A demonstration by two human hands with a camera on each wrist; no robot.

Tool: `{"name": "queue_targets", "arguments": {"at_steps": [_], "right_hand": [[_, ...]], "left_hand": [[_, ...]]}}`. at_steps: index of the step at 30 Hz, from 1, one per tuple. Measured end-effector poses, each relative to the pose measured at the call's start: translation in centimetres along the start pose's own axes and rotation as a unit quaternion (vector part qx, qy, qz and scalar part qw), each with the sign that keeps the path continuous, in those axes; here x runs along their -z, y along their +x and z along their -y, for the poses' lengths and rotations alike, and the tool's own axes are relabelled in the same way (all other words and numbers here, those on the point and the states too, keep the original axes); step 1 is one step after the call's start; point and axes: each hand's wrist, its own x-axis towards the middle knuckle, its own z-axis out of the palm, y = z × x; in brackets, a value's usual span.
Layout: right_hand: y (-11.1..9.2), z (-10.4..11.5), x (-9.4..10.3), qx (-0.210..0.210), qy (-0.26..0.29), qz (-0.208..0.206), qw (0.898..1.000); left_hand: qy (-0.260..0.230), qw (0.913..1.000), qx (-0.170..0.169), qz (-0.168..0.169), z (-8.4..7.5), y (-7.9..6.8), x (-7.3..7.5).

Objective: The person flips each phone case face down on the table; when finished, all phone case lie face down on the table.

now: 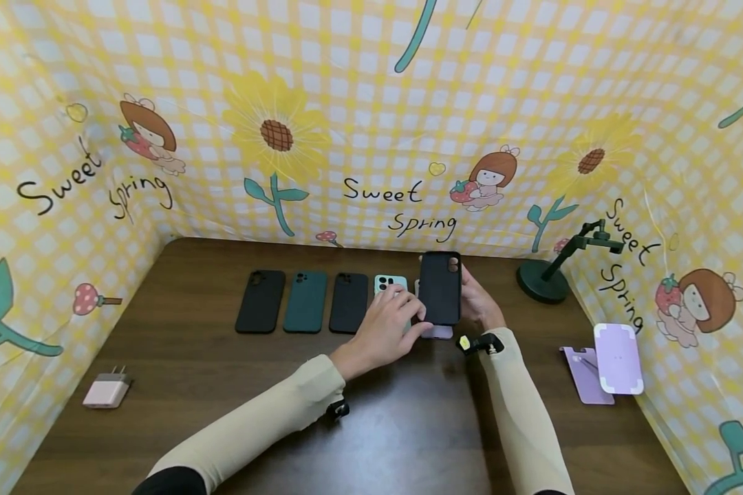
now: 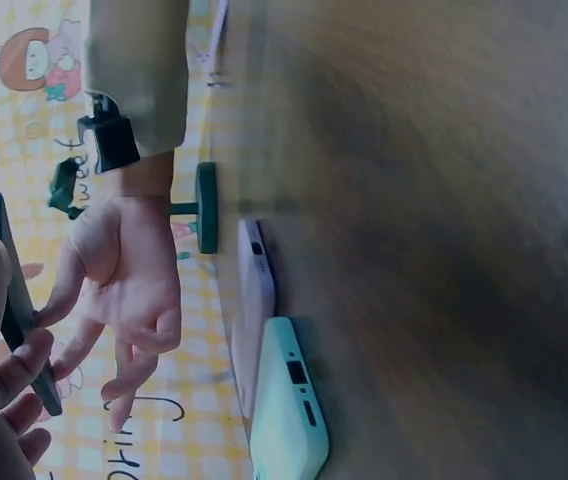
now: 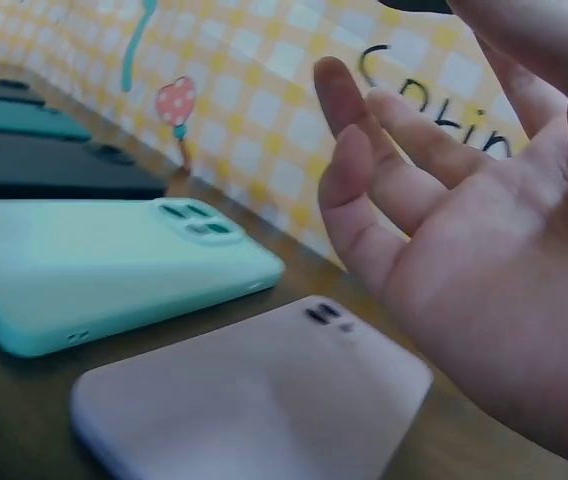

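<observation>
A black phone case (image 1: 439,289) is held up over the right end of the row, its camera cutout at the top right. My left hand (image 1: 380,326) pinches its lower left corner between thumb and fingers. Partly behind the case, my right hand (image 1: 481,302) grips its right side; in the left wrist view the right thumb (image 2: 59,290) meets the thin edge of the case (image 2: 19,290), while the other fingers curl loosely. Below lie a mint phone case (image 3: 104,260), partly covered by my left hand in the head view, and a pale lavender phone case (image 3: 264,390).
Further left in the row lie a dark case (image 1: 348,302), a teal case (image 1: 305,302) and a black case (image 1: 260,302). A dark green stand (image 1: 541,282) and a lilac folding stand (image 1: 619,361) are at right, a white charger plug (image 1: 106,390) at left. Patterned cloth surrounds the table.
</observation>
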Motion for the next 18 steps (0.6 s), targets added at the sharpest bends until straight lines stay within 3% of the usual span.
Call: {"name": "queue_targets", "arguments": {"at_steps": [5,14,18], "right_hand": [[0.9,1.0,-0.6,0.005,0.025,0.072,0.997],[0.4,0.5,0.8,-0.003,0.015,0.066,0.998],[0.3,0.6,1.2,-0.016,-0.033,0.041,0.998]], "left_hand": [[-0.005,0.9999,-0.009,-0.01,-0.4,0.2,0.3],[-0.012,0.9998,-0.014,-0.006,-0.6,0.3,0.4],[-0.014,0.9999,-0.008,-0.004,-0.5,0.5,0.6]]}}
